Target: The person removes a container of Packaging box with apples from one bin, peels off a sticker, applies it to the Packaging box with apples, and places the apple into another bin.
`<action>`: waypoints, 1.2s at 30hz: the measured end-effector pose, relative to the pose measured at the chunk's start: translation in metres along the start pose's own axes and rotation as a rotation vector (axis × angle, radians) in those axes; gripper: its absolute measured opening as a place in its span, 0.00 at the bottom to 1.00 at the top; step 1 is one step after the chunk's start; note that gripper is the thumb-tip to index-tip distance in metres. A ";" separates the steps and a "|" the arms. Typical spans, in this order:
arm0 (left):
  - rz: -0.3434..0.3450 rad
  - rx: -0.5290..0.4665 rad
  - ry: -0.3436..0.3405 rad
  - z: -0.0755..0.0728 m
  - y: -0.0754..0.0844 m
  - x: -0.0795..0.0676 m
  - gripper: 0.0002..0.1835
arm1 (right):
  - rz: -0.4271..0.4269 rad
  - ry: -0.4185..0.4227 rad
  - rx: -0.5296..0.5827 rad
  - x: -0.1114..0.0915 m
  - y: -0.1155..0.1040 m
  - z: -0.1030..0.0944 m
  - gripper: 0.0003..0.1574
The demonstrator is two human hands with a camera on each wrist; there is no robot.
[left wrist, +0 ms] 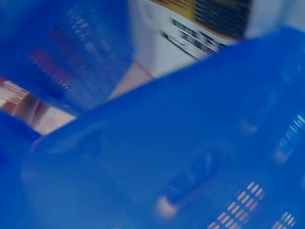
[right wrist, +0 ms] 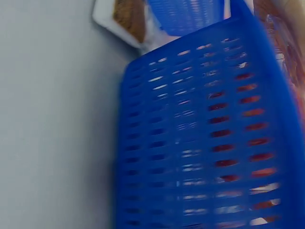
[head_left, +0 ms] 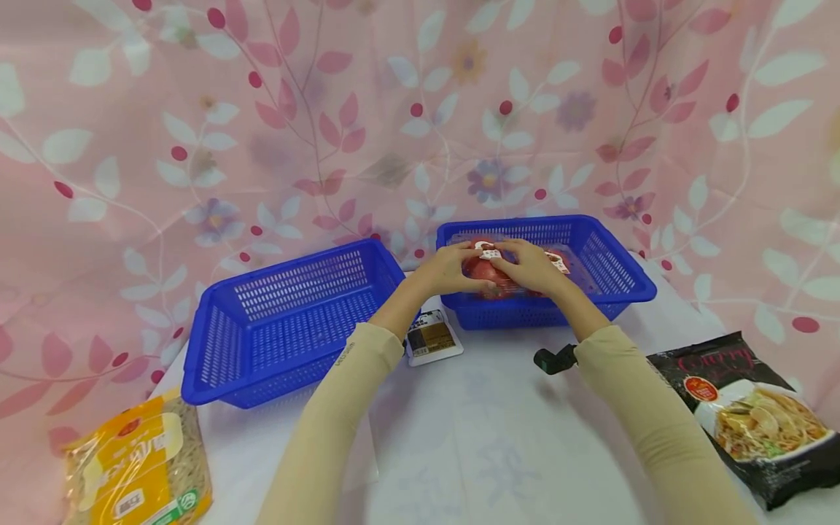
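In the head view both hands reach into the right blue basket [head_left: 515, 317]. My left hand [head_left: 448, 271] grips the left side of a clear-wrapped pack of red round fruit [head_left: 487, 273] with a white label on top. From the right, my right hand [head_left: 530, 268] holds the same pack, fingers near the label. Another labelled red pack [head_left: 558, 261] lies just to its right, partly covered by that hand. The right wrist view shows the basket's slotted wall [right wrist: 190, 138], with red behind the slots. Neither hand is visible clearly in the blurred left wrist view.
A second blue basket [head_left: 305, 321] stands at left. Between the baskets lies a white-and-brown packet [head_left: 433, 339]. A small black object [head_left: 555, 359] is near the right forearm. A yellow bag [head_left: 141, 467] lies front left, a black noodle packet [head_left: 741, 415] at right. Floral cloth hangs behind.
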State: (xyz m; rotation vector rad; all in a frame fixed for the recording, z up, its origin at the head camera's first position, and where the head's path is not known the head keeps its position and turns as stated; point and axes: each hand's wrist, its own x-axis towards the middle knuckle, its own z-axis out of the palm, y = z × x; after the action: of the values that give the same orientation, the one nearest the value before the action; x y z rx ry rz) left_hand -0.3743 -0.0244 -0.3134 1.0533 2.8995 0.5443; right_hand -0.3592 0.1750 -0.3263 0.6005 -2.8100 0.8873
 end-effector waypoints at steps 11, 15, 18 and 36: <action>-0.069 0.121 -0.112 0.013 0.005 0.009 0.46 | 0.051 -0.041 0.015 -0.001 0.017 0.012 0.33; -0.085 0.170 -0.137 0.016 0.009 0.013 0.46 | 0.042 -0.076 -0.008 -0.001 0.016 0.010 0.32; -0.094 0.197 -0.175 0.020 0.011 0.017 0.46 | 0.022 -0.112 -0.026 0.000 0.014 0.011 0.31; -0.137 0.207 -0.270 0.026 0.015 0.031 0.39 | 0.125 -0.401 -0.077 0.001 0.010 0.010 0.35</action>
State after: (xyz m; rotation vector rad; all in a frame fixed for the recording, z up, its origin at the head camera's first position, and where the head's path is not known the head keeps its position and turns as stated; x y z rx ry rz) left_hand -0.3855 0.0140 -0.3290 0.8582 2.7994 0.0890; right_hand -0.3639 0.1768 -0.3392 0.6629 -3.2545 0.7427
